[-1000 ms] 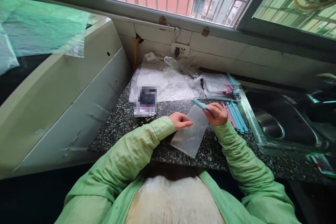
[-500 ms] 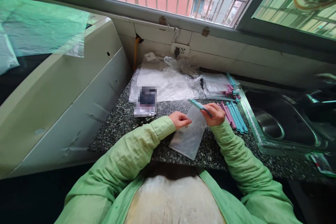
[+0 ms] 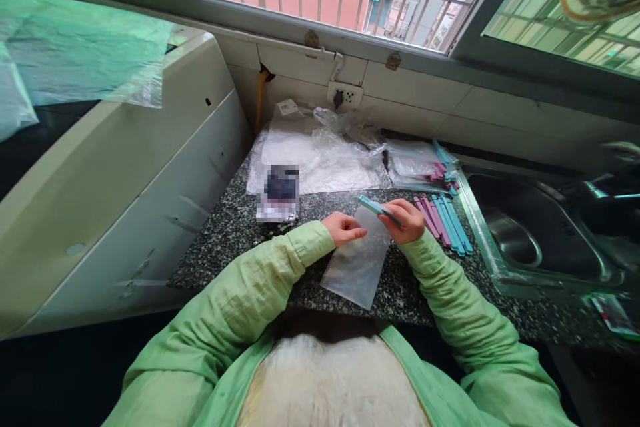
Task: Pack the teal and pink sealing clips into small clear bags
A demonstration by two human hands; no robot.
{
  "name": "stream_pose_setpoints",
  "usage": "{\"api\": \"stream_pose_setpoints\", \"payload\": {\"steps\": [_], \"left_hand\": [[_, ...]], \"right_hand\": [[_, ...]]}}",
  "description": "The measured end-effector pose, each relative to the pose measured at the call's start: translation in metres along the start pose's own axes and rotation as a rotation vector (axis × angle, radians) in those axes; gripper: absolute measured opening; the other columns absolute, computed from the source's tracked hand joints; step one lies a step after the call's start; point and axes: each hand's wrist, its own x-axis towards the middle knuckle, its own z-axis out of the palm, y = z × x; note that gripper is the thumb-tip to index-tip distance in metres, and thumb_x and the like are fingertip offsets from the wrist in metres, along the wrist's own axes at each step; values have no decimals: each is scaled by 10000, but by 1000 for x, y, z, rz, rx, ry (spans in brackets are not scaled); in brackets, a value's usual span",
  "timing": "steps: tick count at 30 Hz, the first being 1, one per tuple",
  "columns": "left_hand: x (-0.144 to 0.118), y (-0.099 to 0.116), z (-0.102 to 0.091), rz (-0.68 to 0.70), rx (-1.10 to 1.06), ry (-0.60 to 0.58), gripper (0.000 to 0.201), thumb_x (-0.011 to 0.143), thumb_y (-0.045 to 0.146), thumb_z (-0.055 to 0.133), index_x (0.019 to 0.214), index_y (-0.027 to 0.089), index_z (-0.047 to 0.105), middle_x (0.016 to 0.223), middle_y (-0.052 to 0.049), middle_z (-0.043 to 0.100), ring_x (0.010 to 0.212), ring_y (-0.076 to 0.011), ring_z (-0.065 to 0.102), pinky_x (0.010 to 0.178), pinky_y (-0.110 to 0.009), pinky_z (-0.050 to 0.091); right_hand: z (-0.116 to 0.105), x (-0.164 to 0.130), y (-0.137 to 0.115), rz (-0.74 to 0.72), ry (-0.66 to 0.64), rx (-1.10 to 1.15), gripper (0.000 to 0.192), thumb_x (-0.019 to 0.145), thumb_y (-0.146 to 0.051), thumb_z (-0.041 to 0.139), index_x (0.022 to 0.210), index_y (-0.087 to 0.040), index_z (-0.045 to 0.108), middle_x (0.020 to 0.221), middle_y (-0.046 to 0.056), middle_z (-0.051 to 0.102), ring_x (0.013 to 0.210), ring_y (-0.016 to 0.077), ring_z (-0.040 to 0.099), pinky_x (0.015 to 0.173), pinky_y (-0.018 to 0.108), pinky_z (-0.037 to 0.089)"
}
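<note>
A clear, frosted plastic bag [image 3: 356, 277] hangs slanted over the counter's front part, its lower end toward me. My left hand [image 3: 343, 229] is closed at the bag's left edge, thumb and fingers together on the plastic. In my right hand [image 3: 407, 221] is a light blue bag sealing clip [image 3: 371, 205], gripped at its right end. The clip lies across the bag's top, its free end pointing left. Whether it is fastened on the bag I cannot tell. Just right of that hand, several pink clips [image 3: 433, 219] and blue clips [image 3: 454, 223] lie side by side.
Behind my hands lie crumpled plastic wrapping [image 3: 320, 160] and a stack of clear bags [image 3: 413, 163] with more clips. A small blurred packet [image 3: 278, 193] is at left on the speckled counter [image 3: 215, 240]. The steel sink [image 3: 540, 227] borders the right; a large pale appliance [image 3: 150, 207] the left.
The clip and my right hand have shifted slightly left and down. The bag has tilted a little, and my left fingers lie a bit straighter along it.
</note>
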Motion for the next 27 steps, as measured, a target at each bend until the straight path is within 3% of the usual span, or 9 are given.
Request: {"api": "stream_pose_setpoints", "payload": {"steps": [5, 9, 27], "left_hand": [[1, 2, -2, -40, -37, 103, 446, 644, 543, 508, 577, 108, 585, 423, 67, 290, 429, -48, 243, 422, -212, 187], [3, -1, -2, -63, -21, 89, 467, 671, 535, 498, 643, 95, 649, 388, 61, 310, 396, -47, 237, 410, -218, 176], [4, 0, -4, -85, 12, 80, 305, 708, 354, 525, 616, 94, 655, 433, 15, 494, 422, -65, 368, 443, -205, 275]], "right_hand": [[2, 1, -8, -20, -18, 51, 110, 737, -213, 560, 808, -176, 637, 718, 56, 626, 643, 119, 581, 575, 218, 498], [4, 0, -9, -13, -20, 39, 107, 742, -213, 557, 799, -173, 638, 709, 57, 629, 637, 120, 582, 576, 219, 496], [8, 5, -9, 45, -79, 6, 138, 760, -255, 535, 792, -170, 639, 705, 54, 618, 629, 120, 573, 569, 214, 469]]}}
